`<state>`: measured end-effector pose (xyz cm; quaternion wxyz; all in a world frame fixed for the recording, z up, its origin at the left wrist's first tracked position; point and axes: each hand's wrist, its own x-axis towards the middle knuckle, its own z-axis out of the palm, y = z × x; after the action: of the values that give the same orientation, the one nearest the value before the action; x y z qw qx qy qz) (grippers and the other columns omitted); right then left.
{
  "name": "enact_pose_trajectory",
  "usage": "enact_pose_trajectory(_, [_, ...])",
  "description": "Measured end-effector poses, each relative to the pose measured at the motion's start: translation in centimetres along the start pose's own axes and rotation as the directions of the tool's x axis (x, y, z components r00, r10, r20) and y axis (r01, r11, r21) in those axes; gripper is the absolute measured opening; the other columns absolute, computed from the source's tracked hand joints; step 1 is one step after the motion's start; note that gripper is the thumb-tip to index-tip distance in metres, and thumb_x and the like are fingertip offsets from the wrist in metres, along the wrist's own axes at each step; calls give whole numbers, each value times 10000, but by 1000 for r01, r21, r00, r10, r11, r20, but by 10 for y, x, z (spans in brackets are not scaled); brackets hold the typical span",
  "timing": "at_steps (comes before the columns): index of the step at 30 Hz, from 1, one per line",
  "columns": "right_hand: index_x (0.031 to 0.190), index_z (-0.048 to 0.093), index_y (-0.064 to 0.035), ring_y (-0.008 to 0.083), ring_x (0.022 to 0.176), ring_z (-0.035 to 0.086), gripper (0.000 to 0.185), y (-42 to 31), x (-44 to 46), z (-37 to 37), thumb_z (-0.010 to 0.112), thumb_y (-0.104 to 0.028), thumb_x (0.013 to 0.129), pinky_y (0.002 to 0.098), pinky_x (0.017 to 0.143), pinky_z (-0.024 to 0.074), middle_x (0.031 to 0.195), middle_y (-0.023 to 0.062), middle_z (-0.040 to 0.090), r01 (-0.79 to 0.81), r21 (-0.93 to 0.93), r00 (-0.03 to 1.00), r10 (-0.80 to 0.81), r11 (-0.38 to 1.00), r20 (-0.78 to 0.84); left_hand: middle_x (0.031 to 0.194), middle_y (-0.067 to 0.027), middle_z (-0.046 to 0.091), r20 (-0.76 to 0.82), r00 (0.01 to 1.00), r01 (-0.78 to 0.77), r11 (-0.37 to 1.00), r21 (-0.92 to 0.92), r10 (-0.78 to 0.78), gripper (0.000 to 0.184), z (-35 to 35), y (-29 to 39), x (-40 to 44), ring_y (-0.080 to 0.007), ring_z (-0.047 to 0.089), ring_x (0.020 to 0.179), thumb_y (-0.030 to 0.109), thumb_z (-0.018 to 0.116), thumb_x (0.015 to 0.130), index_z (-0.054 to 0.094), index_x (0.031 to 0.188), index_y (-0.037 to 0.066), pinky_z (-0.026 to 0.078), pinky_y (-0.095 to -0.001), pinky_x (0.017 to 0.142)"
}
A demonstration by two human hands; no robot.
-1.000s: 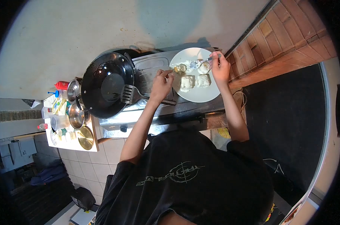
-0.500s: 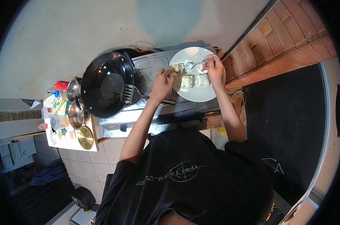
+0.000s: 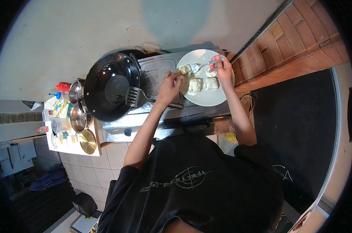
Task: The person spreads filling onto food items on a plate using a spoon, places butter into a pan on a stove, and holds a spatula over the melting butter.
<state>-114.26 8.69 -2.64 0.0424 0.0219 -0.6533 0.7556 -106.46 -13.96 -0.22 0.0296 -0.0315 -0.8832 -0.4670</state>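
A white plate (image 3: 207, 100) holds several square pieces of food coated in a thick white cream, among them a coated piece (image 3: 194, 86) near the plate's middle. At the plate's left side, my left hand (image 3: 169, 88) has its fingertips closed on the edge of a partly coated piece (image 3: 184, 69), whose uncovered end looks yellowish brown. My right hand (image 3: 221, 70) grips the handle of a spoon (image 3: 207, 63) over the plate's far side. The spoon's head carries white cream and lies against or just beside that partly coated piece; actual contact is hard to tell.
Left of the plate, a black wok (image 3: 111, 87) sits on the stove (image 3: 156, 70). A slotted spatula (image 3: 135, 97) lies against its rim, its handle passing under my left forearm. Metal pots (image 3: 79, 118) and bottles crowd a side table. A brick wall edge (image 3: 288, 46) rises at right.
The spoon's head has shifted slightly along the partly coated piece, and my right hand has tilted a little. My left hand stays at the same piece.
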Motion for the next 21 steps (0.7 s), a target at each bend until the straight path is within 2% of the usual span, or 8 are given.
enact_pose_trajectory(4, [936, 561, -12, 91, 627, 551, 258, 1, 0, 9, 468, -236, 1024, 264, 551, 539, 735, 39, 547, 49, -31, 998, -50, 998, -46, 832, -128, 558, 5, 1000, 20, 1000, -5, -20, 353, -2, 4, -2, -192, 530, 675, 270, 613, 922, 667, 1130, -10, 449, -326, 643])
enact_pose_trajectory(8, [931, 556, -16, 89, 629, 550, 257, 3, 0, 12, 466, -237, 1026, 260, 547, 531, 735, 37, 547, 72, -1, 997, -72, 997, -25, 837, -127, 556, 13, 1000, -10, 1000, -3, 10, 365, -1, 1, -1, -187, 529, 672, 275, 608, 924, 661, 1149, -7, 447, -323, 640])
enact_pose_trajectory(10, [931, 553, -20, 90, 627, 550, 254, 3, 0, 12, 469, -240, 1025, 253, 550, 527, 732, 36, 545, 75, 15, 997, -75, 997, -10, 854, -125, 556, 29, 999, 25, 1000, -5, -25, 369, -2, 3, -2, -184, 527, 666, 276, 605, 926, 656, 1157, -7, 450, -321, 641])
enact_pose_trajectory(21, [939, 555, -19, 122, 671, 583, 310, -4, -15, 4, 476, -307, 1021, 291, 596, 538, 752, 54, 572, 23, 106, 999, -20, 994, -37, 857, -65, 529, -49, 997, 55, 988, -148, -63, 335, 0, -4, -5, -135, 511, 709, 230, 580, 949, 643, 1210, 30, 431, -281, 643])
